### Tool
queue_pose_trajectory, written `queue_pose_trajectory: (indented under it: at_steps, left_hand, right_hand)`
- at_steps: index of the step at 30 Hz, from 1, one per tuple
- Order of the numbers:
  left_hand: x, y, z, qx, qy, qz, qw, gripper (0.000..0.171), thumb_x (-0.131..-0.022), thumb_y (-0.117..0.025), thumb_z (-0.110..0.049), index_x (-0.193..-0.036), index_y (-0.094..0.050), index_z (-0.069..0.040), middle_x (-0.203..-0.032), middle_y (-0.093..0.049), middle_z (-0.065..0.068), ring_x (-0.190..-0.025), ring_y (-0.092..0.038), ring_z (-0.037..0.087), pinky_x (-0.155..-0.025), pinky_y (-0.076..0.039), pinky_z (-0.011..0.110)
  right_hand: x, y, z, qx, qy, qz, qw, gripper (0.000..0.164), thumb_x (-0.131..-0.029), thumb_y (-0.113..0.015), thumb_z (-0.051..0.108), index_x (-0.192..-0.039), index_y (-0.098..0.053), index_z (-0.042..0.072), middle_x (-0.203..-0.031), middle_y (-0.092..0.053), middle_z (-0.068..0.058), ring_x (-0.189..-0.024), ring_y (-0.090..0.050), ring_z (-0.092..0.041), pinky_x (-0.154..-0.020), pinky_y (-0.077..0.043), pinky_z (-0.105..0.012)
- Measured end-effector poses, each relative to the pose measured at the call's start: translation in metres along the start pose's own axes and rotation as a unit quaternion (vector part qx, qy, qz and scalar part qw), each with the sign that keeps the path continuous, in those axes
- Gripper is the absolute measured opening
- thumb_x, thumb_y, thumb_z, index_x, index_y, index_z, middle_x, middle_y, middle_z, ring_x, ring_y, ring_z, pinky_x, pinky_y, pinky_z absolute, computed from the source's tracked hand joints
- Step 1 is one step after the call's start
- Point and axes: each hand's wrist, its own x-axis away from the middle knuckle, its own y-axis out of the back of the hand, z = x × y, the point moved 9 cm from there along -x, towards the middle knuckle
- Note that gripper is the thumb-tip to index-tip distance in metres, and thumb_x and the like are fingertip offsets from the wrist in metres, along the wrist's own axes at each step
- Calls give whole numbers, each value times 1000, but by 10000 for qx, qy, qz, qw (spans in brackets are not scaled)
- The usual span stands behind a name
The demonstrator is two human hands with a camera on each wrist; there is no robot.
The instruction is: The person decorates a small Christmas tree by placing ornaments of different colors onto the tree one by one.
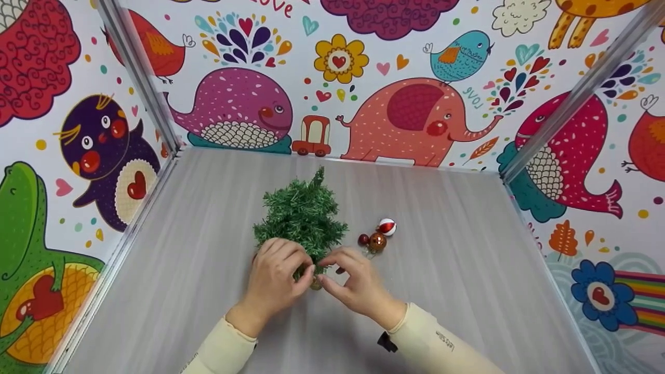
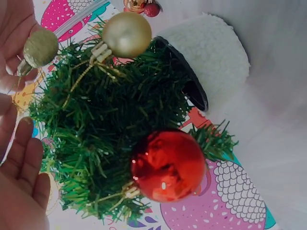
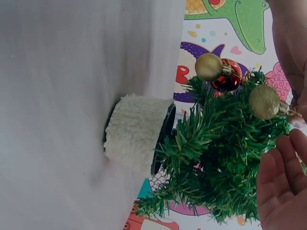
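A small green artificial Christmas tree stands upright in a white fuzzy pot. My left hand and right hand meet at its near side, fingertips close together. Between them hangs a glittery gold bauble, and my thumbs and forefingers pinch about its gold string. The exact grip on the string is partly hidden. Lower on the tree hang a smooth gold bauble and a shiny red bauble. In the left wrist view the glittery bauble is beside my right hand's palm.
Right of the tree, loose ornaments lie on the grey table: a red-and-white ball, an orange-gold ball and a small dark red ball. Printed cartoon panels with metal corner posts enclose the table's back and sides.
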Motion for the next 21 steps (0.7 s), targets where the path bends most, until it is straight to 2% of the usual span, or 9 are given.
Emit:
queue_pose_trajectory:
  at_steps: [5,10,21]
  left_hand:
    - [1,-1,2,114,127,-54,9998,9,-77,-75,-13,-74,-67,-16,-81,-63,-3,-79,-59,20,-83,-46,39]
    - [0,-2,3,162,205,-18,9997,8,-78,-74,-15,-74,-68,-16,-81,-64,-4,-80,-59,20,-83,-46,39]
    - [1,1,6,-268,186,-138,9994,7,-77,-72,-12,-72,-66,-14,-78,-62,-2,-77,-58,22,-81,-46,40]
  right_hand:
    - [-4,-3,4,107,134,-121,9998,13,-88,-74,12,-100,-70,15,-96,-66,5,-83,-60,-11,-68,-50,-19]
    - [-5,-5,3,-65,61,-213,9997,5,-90,-72,12,-94,-71,15,-90,-67,5,-77,-60,-12,-64,-51,-22]
    - [-8,-4,-12,-428,-466,-414,9971,13,-89,-70,2,-93,-70,14,-88,-66,2,-79,-63,-12,-65,-54,-22]
